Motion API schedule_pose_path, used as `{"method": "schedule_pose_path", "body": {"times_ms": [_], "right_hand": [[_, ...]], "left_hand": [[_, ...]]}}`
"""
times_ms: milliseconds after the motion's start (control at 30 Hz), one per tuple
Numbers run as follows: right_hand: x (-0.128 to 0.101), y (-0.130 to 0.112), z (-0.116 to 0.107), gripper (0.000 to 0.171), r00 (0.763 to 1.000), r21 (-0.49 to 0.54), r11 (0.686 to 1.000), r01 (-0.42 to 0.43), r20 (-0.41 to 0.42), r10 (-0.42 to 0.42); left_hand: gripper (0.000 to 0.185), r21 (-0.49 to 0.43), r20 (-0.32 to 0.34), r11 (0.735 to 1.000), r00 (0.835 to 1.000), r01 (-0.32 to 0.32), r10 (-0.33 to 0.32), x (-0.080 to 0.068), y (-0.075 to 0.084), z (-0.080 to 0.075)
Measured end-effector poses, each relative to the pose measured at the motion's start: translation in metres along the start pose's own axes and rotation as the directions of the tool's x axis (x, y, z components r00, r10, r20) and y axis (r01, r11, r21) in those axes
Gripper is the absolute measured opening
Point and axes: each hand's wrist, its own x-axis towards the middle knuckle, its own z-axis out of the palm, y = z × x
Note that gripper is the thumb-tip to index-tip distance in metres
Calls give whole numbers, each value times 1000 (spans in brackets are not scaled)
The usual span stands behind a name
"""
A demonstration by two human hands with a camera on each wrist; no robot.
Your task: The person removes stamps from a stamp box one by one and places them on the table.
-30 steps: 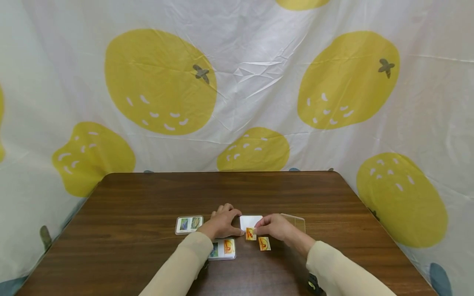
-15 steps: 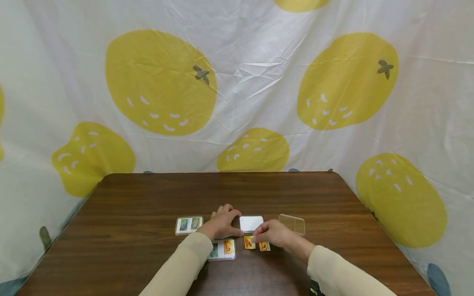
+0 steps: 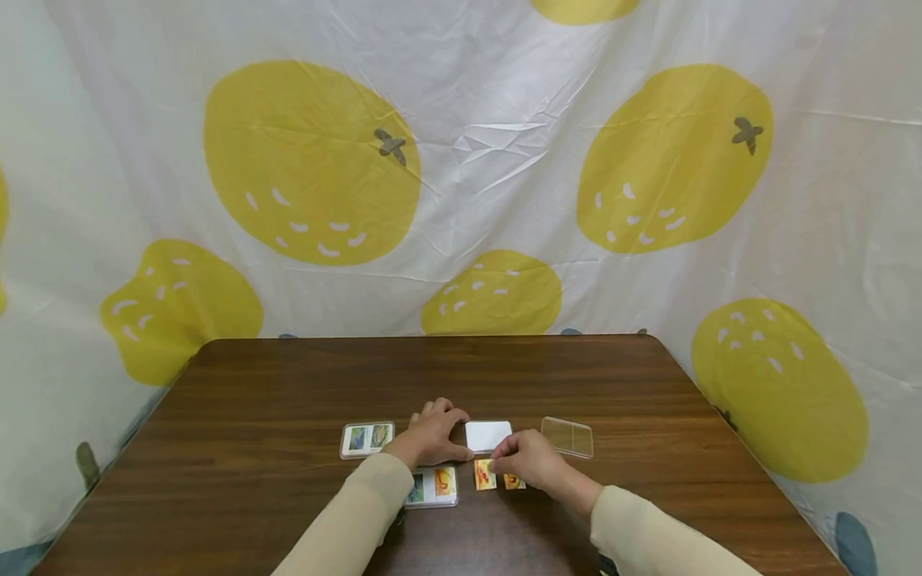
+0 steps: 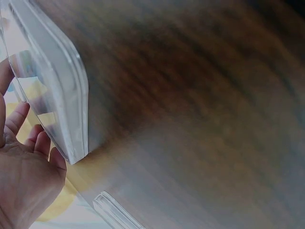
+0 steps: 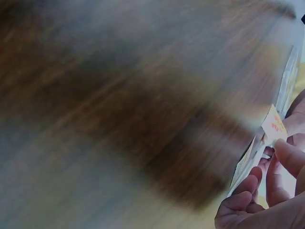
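Note:
My left hand (image 3: 432, 436) holds a clear case with a white insert (image 3: 488, 436) at its left end, thumb at the near corner and index finger at the far one. The thumb and fingertips of my right hand (image 3: 536, 460) pinch a small orange and yellow picture card (image 5: 274, 123), just in front of the white case. A similar picture card (image 3: 514, 482) lies right of it on the table, partly covered by the right hand. Close to my left wrist is a clear case with two pictures (image 3: 445, 483), its left part hidden behind the sleeve.
Another clear case with two green and blue pictures (image 3: 367, 440) lies left of my left hand. A transparent lid (image 3: 567, 438) lies beyond my right hand. The dark wooden table (image 3: 288, 384) ends at a white curtain with yellow fruit prints (image 3: 313, 160).
My right hand has moved slightly toward me with the picture card, from the white case's near edge to the space before it. The left hand has stayed put.

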Motion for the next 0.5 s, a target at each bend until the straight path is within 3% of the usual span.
{"method": "schedule_pose_path", "body": {"times_ms": [500], "right_hand": [[0,3,5,11,998,-103,995,-19,-58,13]], "left_hand": [[57,15,-8,1000,1000,3,-3,3,-3,4]]}}
